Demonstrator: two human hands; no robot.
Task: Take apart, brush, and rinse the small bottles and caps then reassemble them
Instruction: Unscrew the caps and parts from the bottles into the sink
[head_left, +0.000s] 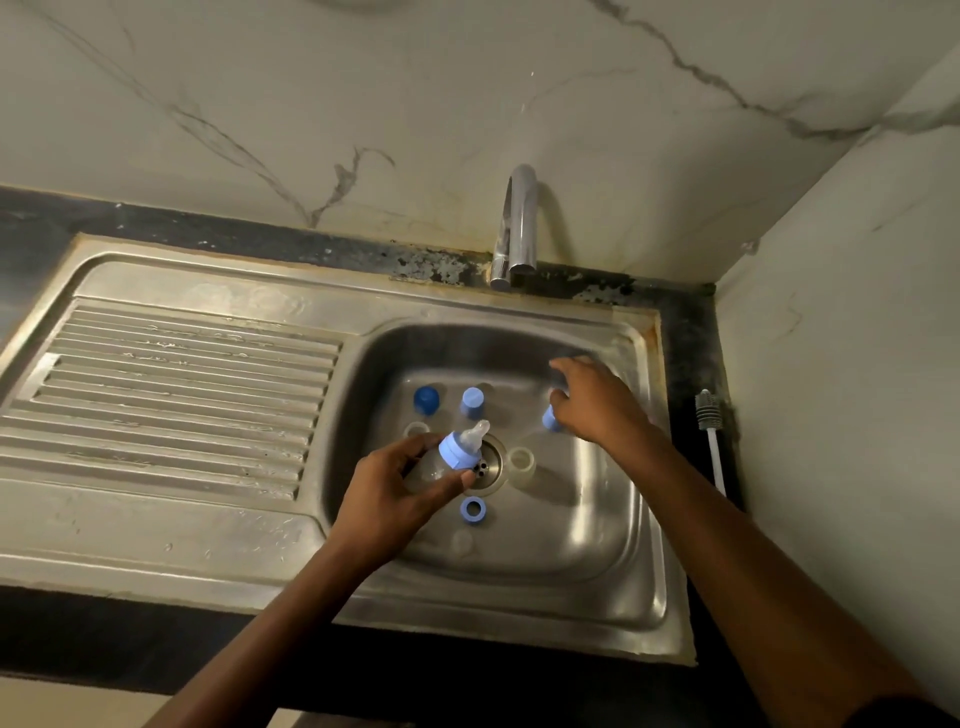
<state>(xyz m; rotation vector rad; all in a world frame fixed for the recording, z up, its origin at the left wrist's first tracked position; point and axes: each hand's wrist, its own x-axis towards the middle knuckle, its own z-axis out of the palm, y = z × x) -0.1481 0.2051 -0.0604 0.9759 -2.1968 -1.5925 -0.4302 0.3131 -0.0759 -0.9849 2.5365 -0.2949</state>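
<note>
Hands of a person working over a steel sink (649, 519), seen from above. Left hand (400, 483) grips a small clear bottle (431, 467) round its body, tilted, with a pale blue ring (457, 451) and a teat (475, 434) fitted on it. Right hand (592, 400) reaches toward the far right corner of the basin and is blurred. A pale blue cap (550, 418) sits right at its thumb side, and it cannot be told whether the fingers grasp it.

Work looks part done. Only the bottle in the left hand is in one piece. Between the two hands an open bottle (522, 462) stands with no top. Just beyond the left hand are a dark blue cap (426, 399), a second pale cap (472, 401) and what seems another open clear bottle (415, 430). Nearer the person than the left hand lie a loose blue ring (473, 509) and a faint clear piece (461, 540). These are not yet put together, and whether they have been brushed and rinsed cannot be told. No water shows at the tap (519, 223), beyond both hands. Brush (709, 431) lies on the dark counter (685, 338) right of the right hand, in neither hand.

Ribbed draining board (171, 395) spreads left of the left hand. Pale marble-look wall (363, 104) rises behind and to the right, with a stained, flaking edge behind the tap
</note>
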